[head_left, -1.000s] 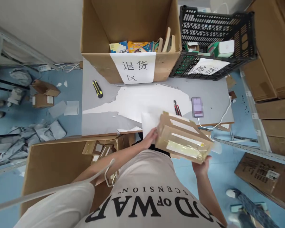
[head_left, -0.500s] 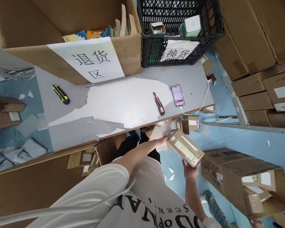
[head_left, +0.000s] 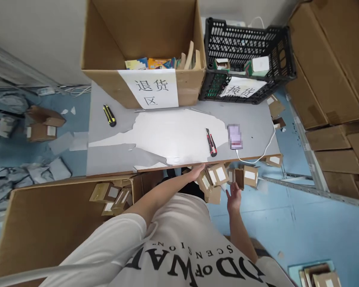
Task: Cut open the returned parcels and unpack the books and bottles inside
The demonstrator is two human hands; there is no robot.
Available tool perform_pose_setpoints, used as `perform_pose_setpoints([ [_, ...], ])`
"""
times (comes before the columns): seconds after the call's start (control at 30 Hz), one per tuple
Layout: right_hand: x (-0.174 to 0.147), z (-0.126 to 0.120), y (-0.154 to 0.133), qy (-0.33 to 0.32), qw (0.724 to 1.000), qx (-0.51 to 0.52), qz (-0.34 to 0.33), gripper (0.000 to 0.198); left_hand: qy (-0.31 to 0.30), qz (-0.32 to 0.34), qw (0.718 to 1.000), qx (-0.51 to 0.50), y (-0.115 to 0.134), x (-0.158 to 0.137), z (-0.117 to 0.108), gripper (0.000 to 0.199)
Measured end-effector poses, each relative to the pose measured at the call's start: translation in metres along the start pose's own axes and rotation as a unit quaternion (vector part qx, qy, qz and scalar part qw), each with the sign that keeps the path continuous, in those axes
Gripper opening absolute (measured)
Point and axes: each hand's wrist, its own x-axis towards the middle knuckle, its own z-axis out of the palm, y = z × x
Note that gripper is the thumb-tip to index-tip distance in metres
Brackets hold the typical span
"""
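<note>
"Right hand [head_left: 233,197] first: how does it stand?"

"Open, fingers spread, with nothing in its grip. It's just beside a small, open, brown cardboard box [head_left: 239,178], below the front edge of the grey worktop [head_left: 257,115], left of the front right corner."

"And the left hand [head_left: 196,173]?"

"At the front edge, slightly right of its middle. I can't tell how far it's open, or whether it touches the small brown cardboard box with a pale label [head_left: 204,182] just beside it. Right of that, between the 2 hands, is a small brown cardboard box with a white label [head_left: 218,174]."

"What's on the worktop?"

"2 cutters: a slim red-and-black cutter [head_left: 211,142] near the front edge, and a yellow-and-black cutter [head_left: 109,115] near the left edge. A pixelated purple phone [head_left: 235,136] lies right of the red-and-black 1, plugged into a white cable [head_left: 257,160]. Along the back edge stands a large, open, brown cardboard carton [head_left: 107,81]; a black plastic crate [head_left: 245,44] fills the back right corner."
</note>
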Motion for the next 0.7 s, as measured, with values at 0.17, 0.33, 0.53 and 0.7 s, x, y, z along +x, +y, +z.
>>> perform_pose_setpoints([
  [0.17, 0.025, 0.095, -0.068, -0.151, 0.976, -0.017, -0.157, 0.071, 0.13, 0.055, 0.99, -0.019, 0.027, -0.028, -0.053, 0.088],
  [0.33, 0.033, 0.197, -0.112, -0.307, 0.922, -0.053, -0.231, 0.067, 0.329, 0.204, 0.922, -0.011, 0.04, -0.098, -0.118, 0.09],
  [0.53, 0.013, 0.303, -0.126, -0.448, 0.849, -0.117, -0.255, 0.063, 0.564, 0.202, 0.801, -0.011, 0.021, -0.193, -0.153, 0.1],
  [0.7, -0.039, 0.365, -0.112, -0.564, 0.767, -0.15, -0.268, 0.059, 0.702, 0.185, 0.685, -0.065, -0.024, -0.25, -0.14, 0.095],
])
